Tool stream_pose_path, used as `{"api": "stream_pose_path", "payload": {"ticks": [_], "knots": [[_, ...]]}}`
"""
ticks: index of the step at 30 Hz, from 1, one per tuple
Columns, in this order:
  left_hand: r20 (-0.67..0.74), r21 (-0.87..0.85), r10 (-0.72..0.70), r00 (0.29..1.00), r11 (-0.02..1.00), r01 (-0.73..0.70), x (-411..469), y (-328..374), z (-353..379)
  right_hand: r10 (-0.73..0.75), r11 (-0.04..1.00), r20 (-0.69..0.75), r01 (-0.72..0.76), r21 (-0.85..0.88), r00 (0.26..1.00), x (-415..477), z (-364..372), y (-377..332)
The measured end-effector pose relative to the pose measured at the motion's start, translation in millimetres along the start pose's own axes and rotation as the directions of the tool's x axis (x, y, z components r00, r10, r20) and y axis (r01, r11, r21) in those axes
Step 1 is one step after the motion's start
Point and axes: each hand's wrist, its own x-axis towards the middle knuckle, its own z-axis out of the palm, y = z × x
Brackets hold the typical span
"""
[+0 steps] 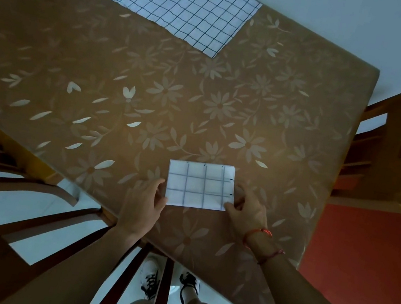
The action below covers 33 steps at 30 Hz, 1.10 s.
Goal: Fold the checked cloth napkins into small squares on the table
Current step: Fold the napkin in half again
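Napkin, folded (200, 185): small white checked rectangle lying flat near the bench's near edge, just ahead of the person; its long axis runs left to right across the view, and its edges sit roughly square to the picture, at an angle to the bench edges. Layered edges show along its far and right sides.
Napkin, open (183, 4): larger checked cloth spread flat at the far side of the bench, well apart from the folded one; its long axis runs from far left toward near right, one corner pointing down toward the middle of the bench.
Left hand (145, 202): rests at the folded napkin's left edge, thumb touching its near-left corner, fingers curled close; grip narrow, and I cannot tell whether it pinches cloth or only rests against it.
Right hand (248, 209): at the folded napkin's right edge, thumb lying on the near-right corner, fingers bent beside the edge; grip narrow, a pinch cannot be told. A red cord circles the wrist.
Bench (77, 58): covered in brown cloth with a pale flower print.
Chairs: wooden chair (392, 145) at the right end; slatted chair back (36, 204) under the arms at the near side.
Floor: pale; the person's shoes (168, 282) show below the bench edge.
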Motion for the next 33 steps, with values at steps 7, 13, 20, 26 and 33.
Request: {"api": "stream_pose_path", "payload": {"ticks": [7, 13, 20, 26, 33], "knots": [[0.061, 0.246, 0.326, 0.943, 0.911, -0.331, 7, -7, -5, -0.091, 0.993, -0.121, 0.082, -0.081, 0.988, 4, 6, -2], [0.226, 0.317, 0.340, 0.913, 0.860, -0.399, 23, -16, -6, -0.413, 0.852, -0.025, 0.376, -0.363, 0.910, 9, 43, -26], [0.293, 0.351, 0.318, 0.902, 0.842, -0.411, 31, -26, -2, -0.510, 0.681, 0.258, 0.568, -0.462, 0.821, 24, 80, -51], [0.312, 0.355, 0.326, 0.892, 0.831, -0.428, 32, -30, 1, -0.545, 0.576, 0.338, 0.636, -0.513, 0.767, 36, 87, -55], [0.333, 0.344, 0.344, 0.878, 0.823, -0.453, 34, -34, -2, -0.565, 0.535, 0.354, 0.657, -0.530, 0.745, 42, 94, -47]]}}
